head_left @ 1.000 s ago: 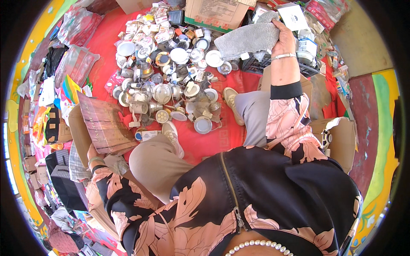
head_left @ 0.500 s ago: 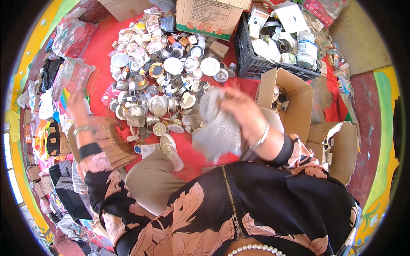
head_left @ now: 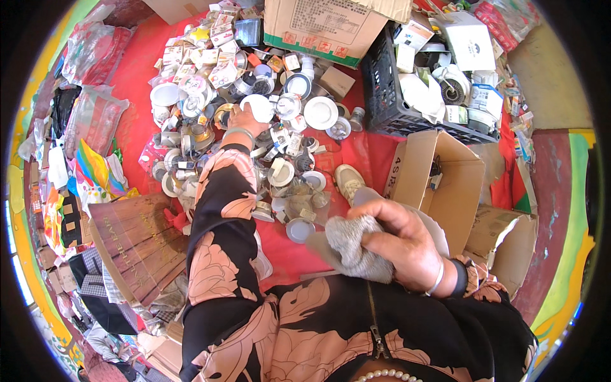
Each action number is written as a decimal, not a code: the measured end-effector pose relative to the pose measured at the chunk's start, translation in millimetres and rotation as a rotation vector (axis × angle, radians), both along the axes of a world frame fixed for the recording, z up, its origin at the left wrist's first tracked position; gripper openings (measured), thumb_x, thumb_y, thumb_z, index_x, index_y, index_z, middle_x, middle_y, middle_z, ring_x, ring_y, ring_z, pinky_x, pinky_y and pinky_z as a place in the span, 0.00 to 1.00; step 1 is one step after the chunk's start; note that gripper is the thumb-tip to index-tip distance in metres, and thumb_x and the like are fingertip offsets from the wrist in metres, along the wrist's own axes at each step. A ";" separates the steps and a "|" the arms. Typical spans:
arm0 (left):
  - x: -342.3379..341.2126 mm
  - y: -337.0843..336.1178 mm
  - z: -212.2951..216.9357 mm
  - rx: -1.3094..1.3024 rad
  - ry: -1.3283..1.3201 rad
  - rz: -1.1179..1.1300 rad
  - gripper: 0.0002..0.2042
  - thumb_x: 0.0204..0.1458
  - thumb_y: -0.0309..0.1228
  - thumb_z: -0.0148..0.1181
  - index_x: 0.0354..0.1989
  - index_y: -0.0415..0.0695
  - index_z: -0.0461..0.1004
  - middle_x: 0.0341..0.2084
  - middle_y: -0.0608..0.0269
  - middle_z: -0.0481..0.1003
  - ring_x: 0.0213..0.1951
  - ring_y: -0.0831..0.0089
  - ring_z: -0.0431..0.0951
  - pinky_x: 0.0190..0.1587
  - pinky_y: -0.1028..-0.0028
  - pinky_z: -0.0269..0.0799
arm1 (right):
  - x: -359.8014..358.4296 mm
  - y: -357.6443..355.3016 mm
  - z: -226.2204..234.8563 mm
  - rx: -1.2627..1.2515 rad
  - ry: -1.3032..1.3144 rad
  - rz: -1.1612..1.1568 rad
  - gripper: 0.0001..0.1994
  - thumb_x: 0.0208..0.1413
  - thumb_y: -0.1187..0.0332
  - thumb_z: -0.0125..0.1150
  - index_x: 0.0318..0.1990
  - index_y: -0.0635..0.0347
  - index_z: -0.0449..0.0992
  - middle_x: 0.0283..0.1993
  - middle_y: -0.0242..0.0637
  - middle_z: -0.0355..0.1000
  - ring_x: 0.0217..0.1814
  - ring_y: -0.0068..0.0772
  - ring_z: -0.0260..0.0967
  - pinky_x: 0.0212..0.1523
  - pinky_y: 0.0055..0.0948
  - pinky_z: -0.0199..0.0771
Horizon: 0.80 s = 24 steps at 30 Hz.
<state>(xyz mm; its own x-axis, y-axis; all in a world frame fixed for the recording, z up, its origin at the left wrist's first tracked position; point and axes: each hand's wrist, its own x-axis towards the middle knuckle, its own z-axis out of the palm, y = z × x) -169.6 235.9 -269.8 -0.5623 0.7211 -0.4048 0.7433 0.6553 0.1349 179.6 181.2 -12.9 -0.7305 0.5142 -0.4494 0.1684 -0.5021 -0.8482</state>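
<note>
My left hand [head_left: 244,120] reaches out onto the heap of light fittings, fingers curled at the edge of a white round light fitting [head_left: 258,108]. Part of its grip is hidden. A bunched grey knit cloth [head_left: 361,245] is squeezed in my right hand [head_left: 402,239], close to my body. Below the left hand's fitting lie more lamps, among them a white-rimmed downlight [head_left: 280,172]. To its right sits a wide white downlight [head_left: 321,113], face up.
A black plastic crate [head_left: 388,95] full of lamp parts stands at the far right. Nearer are an opened cardboard box [head_left: 458,172] and another carton [head_left: 503,239]. A printed carton [head_left: 331,28] stands behind the heap; a brown cardboard piece [head_left: 137,245] lies at left.
My left hand has come from the far left onto the heap. My right hand has drawn the grey cloth down and nearer my body. The whole view has shifted slightly.
</note>
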 end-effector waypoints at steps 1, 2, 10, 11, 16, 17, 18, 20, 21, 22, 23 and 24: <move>-0.8 4.0 -6.3 -0.002 0.016 0.035 0.46 0.33 0.48 0.67 0.61 0.45 0.51 0.63 0.45 0.46 0.64 0.54 0.47 0.63 0.64 0.48 | -0.1 2.7 1.0 -0.050 0.018 -0.007 0.13 0.50 0.78 0.54 0.45 0.63 0.70 0.36 0.29 0.70 0.39 0.15 0.64 0.41 0.18 0.66; -2.7 10.7 -13.3 -0.009 0.018 0.057 0.47 0.33 0.47 0.68 0.62 0.46 0.49 0.63 0.45 0.46 0.65 0.53 0.45 0.64 0.63 0.44 | 0.3 6.1 0.9 -0.072 0.015 0.007 0.13 0.50 0.79 0.53 0.46 0.63 0.69 0.38 0.29 0.70 0.41 0.16 0.64 0.42 0.19 0.65; -8.4 35.5 -64.6 -0.047 0.238 -0.048 0.51 0.32 0.49 0.67 0.65 0.47 0.45 0.61 0.41 0.48 0.64 0.50 0.45 0.65 0.58 0.36 | -7.9 23.8 4.5 -0.208 -0.033 0.021 0.16 0.46 0.85 0.52 0.44 0.64 0.70 0.46 0.35 0.66 0.50 0.26 0.64 0.52 0.26 0.61; -12.0 34.4 -69.3 -0.025 0.243 -0.042 0.50 0.32 0.48 0.67 0.64 0.47 0.45 0.60 0.41 0.50 0.63 0.49 0.46 0.65 0.58 0.37 | -6.9 23.0 2.8 -0.205 -0.039 0.020 0.16 0.46 0.85 0.52 0.44 0.64 0.70 0.47 0.35 0.66 0.50 0.26 0.64 0.52 0.26 0.61; -4.3 33.0 -52.1 0.236 0.049 0.077 0.45 0.30 0.41 0.66 0.61 0.47 0.51 0.55 0.43 0.56 0.59 0.49 0.53 0.63 0.61 0.43 | -5.6 20.2 0.8 -0.238 -0.072 -0.048 0.16 0.46 0.85 0.51 0.44 0.65 0.70 0.47 0.34 0.67 0.50 0.26 0.64 0.52 0.26 0.62; -5.3 26.1 -46.8 0.378 0.017 0.130 0.43 0.28 0.41 0.68 0.59 0.47 0.55 0.53 0.43 0.58 0.58 0.48 0.55 0.62 0.61 0.48 | -5.4 18.0 2.9 -0.247 -0.058 -0.075 0.16 0.47 0.85 0.49 0.45 0.65 0.69 0.45 0.36 0.69 0.48 0.27 0.66 0.50 0.26 0.64; -7.5 15.5 -43.9 0.504 -0.118 0.165 0.42 0.29 0.40 0.68 0.58 0.46 0.56 0.52 0.45 0.60 0.57 0.50 0.58 0.60 0.62 0.52 | -4.5 14.2 2.2 -0.283 -0.031 -0.108 0.15 0.47 0.84 0.49 0.45 0.65 0.69 0.44 0.37 0.70 0.47 0.27 0.68 0.49 0.26 0.66; -12.7 -13.8 -38.3 0.759 -0.533 0.239 0.39 0.33 0.35 0.68 0.58 0.43 0.57 0.51 0.48 0.63 0.54 0.57 0.63 0.56 0.65 0.58 | -3.7 7.3 0.6 -0.346 0.018 -0.144 0.14 0.49 0.83 0.48 0.45 0.65 0.68 0.42 0.39 0.71 0.44 0.28 0.70 0.46 0.27 0.69; -7.3 -21.8 -21.0 0.871 -0.826 0.255 0.37 0.36 0.32 0.67 0.58 0.41 0.57 0.50 0.50 0.64 0.53 0.60 0.66 0.54 0.67 0.62 | -4.1 6.7 2.0 -0.389 0.036 -0.163 0.13 0.50 0.82 0.48 0.45 0.65 0.68 0.42 0.39 0.71 0.44 0.29 0.70 0.45 0.27 0.70; 4.0 -34.1 -5.1 0.964 -1.251 0.376 0.34 0.41 0.25 0.62 0.59 0.38 0.54 0.50 0.54 0.65 0.50 0.65 0.68 0.52 0.71 0.63 | -4.5 5.1 3.3 -0.394 0.076 -0.200 0.12 0.50 0.81 0.48 0.44 0.66 0.68 0.41 0.37 0.71 0.42 0.26 0.70 0.44 0.26 0.70; 6.1 -54.0 0.6 1.047 -1.461 0.474 0.35 0.42 0.27 0.62 0.60 0.39 0.53 0.50 0.52 0.66 0.51 0.62 0.69 0.54 0.68 0.64 | -4.9 2.1 6.7 -0.399 0.116 -0.213 0.12 0.51 0.80 0.49 0.44 0.66 0.68 0.39 0.35 0.71 0.40 0.24 0.69 0.43 0.24 0.71; 15.2 -68.6 15.2 1.093 -1.649 0.488 0.36 0.42 0.34 0.64 0.60 0.39 0.53 0.51 0.52 0.66 0.51 0.59 0.69 0.54 0.66 0.64 | -4.0 0.7 8.5 -0.401 0.119 -0.213 0.12 0.51 0.80 0.48 0.44 0.66 0.69 0.39 0.36 0.71 0.39 0.26 0.70 0.42 0.25 0.72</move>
<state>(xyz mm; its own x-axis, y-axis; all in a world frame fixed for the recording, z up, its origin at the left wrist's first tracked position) -154.5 167.3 -254.6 -0.3723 0.9018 -0.2196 -0.6496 -0.0841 0.7556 175.6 181.8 -4.3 -0.6863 0.4611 -0.5625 -0.0610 -0.8072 -0.5872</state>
